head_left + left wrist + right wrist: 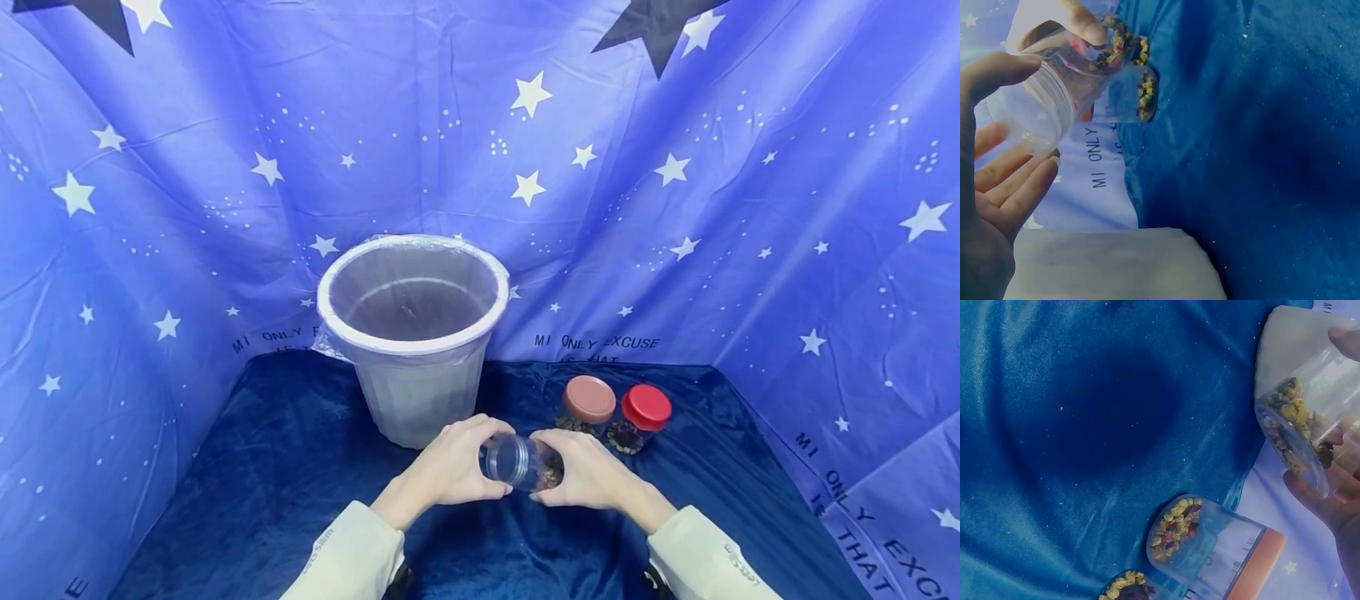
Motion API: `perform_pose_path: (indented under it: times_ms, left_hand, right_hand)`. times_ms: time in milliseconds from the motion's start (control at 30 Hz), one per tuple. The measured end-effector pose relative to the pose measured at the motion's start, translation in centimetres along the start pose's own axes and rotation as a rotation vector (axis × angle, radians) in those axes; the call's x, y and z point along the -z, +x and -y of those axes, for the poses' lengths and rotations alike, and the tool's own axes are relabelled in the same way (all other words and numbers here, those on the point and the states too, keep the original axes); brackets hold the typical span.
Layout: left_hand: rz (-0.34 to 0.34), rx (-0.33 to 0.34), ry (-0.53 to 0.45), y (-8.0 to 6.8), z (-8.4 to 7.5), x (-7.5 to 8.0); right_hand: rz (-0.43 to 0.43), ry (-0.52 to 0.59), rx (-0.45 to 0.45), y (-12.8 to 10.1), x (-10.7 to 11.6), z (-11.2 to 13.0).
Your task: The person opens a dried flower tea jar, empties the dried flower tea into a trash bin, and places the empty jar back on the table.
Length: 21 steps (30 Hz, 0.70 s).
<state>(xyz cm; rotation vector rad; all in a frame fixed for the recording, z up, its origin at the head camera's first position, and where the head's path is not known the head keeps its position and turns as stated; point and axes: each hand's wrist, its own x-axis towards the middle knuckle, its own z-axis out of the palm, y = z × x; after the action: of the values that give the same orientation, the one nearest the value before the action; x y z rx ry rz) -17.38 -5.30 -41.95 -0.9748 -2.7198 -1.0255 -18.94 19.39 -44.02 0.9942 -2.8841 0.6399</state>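
Observation:
Both hands hold a clear jar (531, 463) above the blue cloth, tipped on its side in the head view. Dried flower buds (1297, 415) lie in its base end. My left hand (453, 462) grips the jar's ridged, see-through left end (1035, 103) between thumb and fingers; whether that end is a separate clear lid, I cannot tell. My right hand (592, 468) holds the base end, thumb on one side and fingers on the other. Behind the right hand stand a jar with an orange-pink lid (590, 398) and one with a red lid (647, 407), both holding dried flowers.
A pale bin (423, 400) with a clear plastic liner over its rim stands behind the left hand. Dark blue velvety cloth (300, 483) covers the table. Blue star-printed curtains (420, 125) hang at the back and sides.

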Motion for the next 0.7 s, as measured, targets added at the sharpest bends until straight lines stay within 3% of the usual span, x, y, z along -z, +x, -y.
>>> perform_pose_path:
  times_ms: [333, 700]
  left_hand:
    - [-0.022, 0.196, -0.197, 0.30, -0.24, -0.28]
    - [-0.045, 0.282, -0.189, 0.53, -0.62, -0.13]
  right_hand:
    - [-0.050, -0.085, -0.003, -0.09, 0.02, 0.54]
    - [-0.110, -0.140, -0.009, 0.02, 0.00, 0.73]
